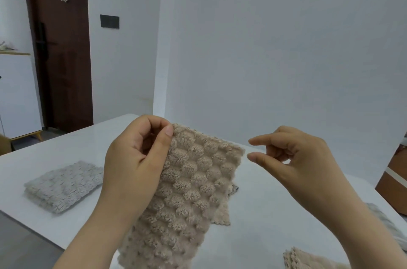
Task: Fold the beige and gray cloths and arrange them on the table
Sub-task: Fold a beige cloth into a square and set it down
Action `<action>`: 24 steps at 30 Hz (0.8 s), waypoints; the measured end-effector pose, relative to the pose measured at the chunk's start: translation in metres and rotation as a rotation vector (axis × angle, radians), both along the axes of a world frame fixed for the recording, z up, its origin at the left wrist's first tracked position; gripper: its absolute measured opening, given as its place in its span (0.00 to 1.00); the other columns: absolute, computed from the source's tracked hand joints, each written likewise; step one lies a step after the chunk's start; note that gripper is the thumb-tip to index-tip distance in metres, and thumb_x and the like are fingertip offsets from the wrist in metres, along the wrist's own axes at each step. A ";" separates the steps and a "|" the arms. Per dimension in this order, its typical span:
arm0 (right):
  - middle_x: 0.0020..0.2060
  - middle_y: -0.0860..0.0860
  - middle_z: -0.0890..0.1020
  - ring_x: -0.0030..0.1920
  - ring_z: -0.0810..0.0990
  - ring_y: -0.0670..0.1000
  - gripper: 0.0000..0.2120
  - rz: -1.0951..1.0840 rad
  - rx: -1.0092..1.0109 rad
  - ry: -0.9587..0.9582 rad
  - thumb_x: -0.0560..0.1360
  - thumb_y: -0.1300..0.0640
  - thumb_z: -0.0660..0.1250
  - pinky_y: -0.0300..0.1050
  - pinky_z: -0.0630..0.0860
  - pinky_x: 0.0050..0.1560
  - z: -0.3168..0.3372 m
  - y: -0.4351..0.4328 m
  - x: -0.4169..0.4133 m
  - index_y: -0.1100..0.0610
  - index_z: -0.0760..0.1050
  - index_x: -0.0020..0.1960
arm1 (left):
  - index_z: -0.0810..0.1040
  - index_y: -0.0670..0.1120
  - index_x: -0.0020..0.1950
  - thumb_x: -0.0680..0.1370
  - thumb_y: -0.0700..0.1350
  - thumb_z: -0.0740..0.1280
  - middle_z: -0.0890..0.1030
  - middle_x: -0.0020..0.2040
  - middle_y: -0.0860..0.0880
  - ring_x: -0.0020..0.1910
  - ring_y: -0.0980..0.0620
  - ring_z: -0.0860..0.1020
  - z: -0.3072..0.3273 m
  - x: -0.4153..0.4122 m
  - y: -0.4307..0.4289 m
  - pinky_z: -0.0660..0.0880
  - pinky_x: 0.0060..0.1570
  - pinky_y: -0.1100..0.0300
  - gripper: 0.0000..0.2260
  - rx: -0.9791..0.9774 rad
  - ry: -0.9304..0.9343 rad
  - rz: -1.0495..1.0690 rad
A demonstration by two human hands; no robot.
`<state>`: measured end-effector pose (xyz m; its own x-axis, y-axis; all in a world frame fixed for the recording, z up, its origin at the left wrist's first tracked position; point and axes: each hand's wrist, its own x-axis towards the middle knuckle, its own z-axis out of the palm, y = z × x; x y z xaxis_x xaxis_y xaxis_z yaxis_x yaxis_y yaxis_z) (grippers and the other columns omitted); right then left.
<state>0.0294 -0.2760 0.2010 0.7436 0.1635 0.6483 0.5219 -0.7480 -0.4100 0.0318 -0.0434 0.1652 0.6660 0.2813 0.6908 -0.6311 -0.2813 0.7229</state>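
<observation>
View from my head, looking forward and down over the white table point(66, 149).

My left hand point(136, 158) pinches the upper left corner of the beige cloth point(191, 180) between thumb and curled forefinger, with the other fingers folded in behind it. The cloth hangs lifted from that corner. Its bubbled pile faces me, its top edge slopes down toward the right, and its lower part drops out of view at the bottom of the frame. A second layer of the same cloth shows past its lower right side.

My right hand point(293, 158) holds nothing. Its thumb and forefinger are stretched out and parted, the tips just beside the cloth's upper right corner but apart from it, and the remaining fingers are curled in.

The gray cloth point(63, 185) lies folded flat on the table to the left, well apart from the beige one. The lifted cloth and my left forearm hide the middle of the table. A small dark scrap point(235, 189) peeks out beyond the cloth's right edge; I cannot tell what it is.

A second beige piece point(308, 260) lies at the near right, cut off by the frame. A pale cloth point(387, 222) lies at the right edge, partly behind my right forearm.

Beyond the table are a dark brown door point(59, 59), a black wall plate point(109, 21), a white cabinet point(17, 92) on the left, and a brown box point(394, 182) on the right.
</observation>
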 end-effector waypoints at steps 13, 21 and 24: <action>0.52 0.35 0.76 0.55 0.73 0.34 0.19 0.133 -0.141 0.019 0.71 0.37 0.64 0.28 0.71 0.55 0.008 0.038 -0.003 0.42 0.77 0.59 | 0.77 0.51 0.42 0.76 0.51 0.64 0.78 0.34 0.47 0.30 0.50 0.73 0.011 -0.003 0.002 0.70 0.30 0.62 0.07 0.192 0.017 -0.075; 0.45 0.41 0.83 0.53 0.79 0.41 0.06 0.288 0.005 0.092 0.74 0.47 0.70 0.42 0.75 0.58 0.015 0.057 0.006 0.47 0.81 0.48 | 0.79 0.52 0.43 0.75 0.51 0.65 0.79 0.34 0.51 0.30 0.55 0.74 0.012 -0.003 -0.001 0.71 0.31 0.63 0.06 0.222 0.013 -0.160; 0.45 0.42 0.83 0.53 0.80 0.41 0.06 0.321 0.055 0.121 0.73 0.48 0.71 0.42 0.76 0.58 0.016 0.058 0.006 0.48 0.80 0.49 | 0.79 0.52 0.43 0.75 0.51 0.65 0.79 0.35 0.50 0.31 0.53 0.74 0.011 -0.002 -0.002 0.70 0.31 0.63 0.05 0.220 0.016 -0.174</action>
<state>0.0356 -0.2182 0.2170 0.7318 0.3685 0.5733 0.6723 -0.5286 -0.5183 0.0297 -0.0454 0.1761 0.7026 0.0061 0.7116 -0.6725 -0.3212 0.6667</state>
